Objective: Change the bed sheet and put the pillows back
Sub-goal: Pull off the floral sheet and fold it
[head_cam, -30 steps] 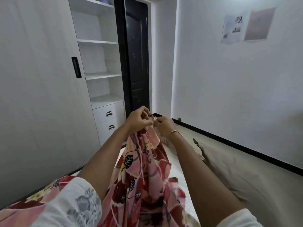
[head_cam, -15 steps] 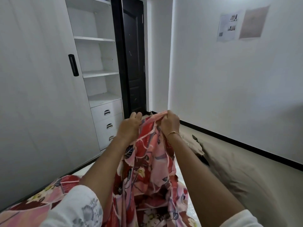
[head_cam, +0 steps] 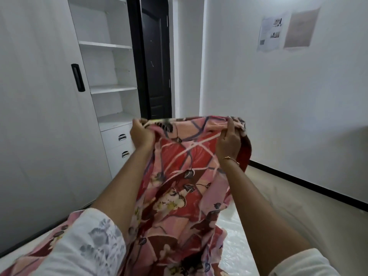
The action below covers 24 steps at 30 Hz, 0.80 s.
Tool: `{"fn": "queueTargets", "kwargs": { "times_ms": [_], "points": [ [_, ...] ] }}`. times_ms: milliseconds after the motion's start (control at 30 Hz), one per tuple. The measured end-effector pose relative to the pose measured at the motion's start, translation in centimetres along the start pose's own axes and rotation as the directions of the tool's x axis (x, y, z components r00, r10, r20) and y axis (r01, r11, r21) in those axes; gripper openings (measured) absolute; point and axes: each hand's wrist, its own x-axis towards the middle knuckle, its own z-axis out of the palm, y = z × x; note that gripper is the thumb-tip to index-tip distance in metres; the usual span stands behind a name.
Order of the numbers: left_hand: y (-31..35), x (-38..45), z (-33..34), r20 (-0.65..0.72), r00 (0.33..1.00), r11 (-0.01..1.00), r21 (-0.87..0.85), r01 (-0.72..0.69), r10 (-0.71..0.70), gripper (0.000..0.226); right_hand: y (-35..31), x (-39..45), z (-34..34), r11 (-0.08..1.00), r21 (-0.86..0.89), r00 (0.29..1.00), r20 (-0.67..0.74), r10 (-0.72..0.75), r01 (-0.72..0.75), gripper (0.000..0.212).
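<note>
Left hand: your left hand (head_cam: 141, 134) pinches the top edge of the sheet (head_cam: 179, 176).
Right hand: your right hand (head_cam: 229, 141) grips the same edge further along, fingers curled over it.
Sheet: held up in front of you, stretched between both hands, the rest hanging to the mattress (head_cam: 235, 248).
Why: likely spreading the edge to find its length before laying it.
Pillows: none clearly visible.
</note>
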Motion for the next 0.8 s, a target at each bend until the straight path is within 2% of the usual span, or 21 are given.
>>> {"fn": "queueTargets", "kwargs": {
  "times_ms": [33,67,100,133,200,267,300,333,367,400,467,500,533,600,700,733,767,800],
  "points": [
    [2.2,0.1,0.9,0.009,0.993,0.992,-0.055,-0.115,0.115,0.008,0.2,1.1,0.0,0.998,-0.047,0.999,0.025,-0.032,0.033,0.041],
    [3.9,-0.1,1.6,0.047,0.958,0.959,0.007,-0.282,0.282,0.006,0.4,2.2,0.2,0.995,-0.085,0.996,0.075,-0.053,0.059,0.041],
    [5.1,-0.2,2.4,0.142,0.902,0.893,0.144,-0.427,0.409,0.008,0.6,3.3,0.4,0.991,-0.118,0.987,0.15,-0.05,0.068,0.044],
    [5.4,-0.2,3.4,0.263,0.849,0.796,0.304,-0.524,0.458,0.015,0.9,4.2,0.6,0.987,-0.144,0.973,0.228,-0.036,0.07,0.046],
    [4.1,0.2,5.1,0.416,0.816,0.6,0.553,-0.578,0.403,0.028,1.4,5.3,1.1,0.987,-0.156,0.949,0.315,0.011,0.041,0.04],
    [2.0,0.4,5.4,0.366,0.83,0.555,0.619,-0.555,0.421,0.028,2.1,5.8,1.5,0.992,-0.118,0.959,0.273,0.076,-0.045,0.038],
    [1.0,0.6,5.2,0.309,0.814,0.555,0.61,-0.566,0.491,0.028,2.6,6.0,1.6,0.987,-0.127,0.965,0.234,0.122,-0.094,0.039],
    [-0.1,1.2,4.8,0.289,0.759,0.504,0.604,-0.617,0.584,0.029,3.1,6.2,1.9,0.978,-0.16,0.965,0.208,0.162,-0.13,0.038],
    [-1.1,1.8,4.2,0.317,0.662,0.41,0.584,-0.701,0.679,0.031,3.6,6.4,2.0,0.965,-0.209,0.959,0.2,0.202,-0.16,0.036],
    [-2.2,2.6,3.6,0.401,0.533,0.276,0.541,-0.794,0.745,0.032,4.0,6.5,2.2,0.95,-0.257,0.95,0.207,0.232,-0.176,0.034],
    [-4.3,3.5,2.2,0.672,0.252,-0.043,0.389,-0.92,0.696,0.031,4.7,6.3,2.9,0.932,-0.319,0.935,0.245,0.256,-0.171,0.033],
    [-5.3,3.7,1.4,0.768,0.16,-0.17,0.33,-0.928,0.621,0.031,4.9,6.0,3.4,0.926,-0.344,0.933,0.256,0.252,-0.156,0.032],
    [-6.3,3.9,0.6,0.825,0.128,-0.248,0.308,-0.919,0.55,0.031,5.3,5.6,3.9,0.918,-0.371,0.933,0.259,0.25,-0.143,0.032],
    [-7.8,3.4,-1.0,0.877,0.195,-0.279,0.34,-0.898,0.439,0.034,5.6,5.0,5.0,0.9,-0.408,0.922,0.268,0.281,-0.155,0.033],
    [-9.9,3.0,-2.3,0.827,0.395,-0.172,0.491,-0.854,0.399,0.037,5.4,4.3,6.9,0.885,-0.415,0.868,0.335,0.366,-0.212,0.04],
    [-10.3,3.0,-2.4,0.776,0.467,-0.108,0.555,-0.825,0.424,0.037,5.2,4.0,7.3,0.892,-0.403,0.855,0.37,0.362,-0.204,0.041],
    [-10.6,2.7,-2.5,0.716,0.551,0.001,0.61,-0.792,0.429,0.037,4.8,3.7,7.5,0.903,-0.388,0.846,0.406,0.345,-0.183,0.04],
    [-10.6,2.4,-2.5,0.644,0.632,0.154,0.638,-0.755,0.431,0.035,4.6,3.4,7.7,0.913,-0.372,0.838,0.434,0.332,-0.169,0.039]
  ]
}}
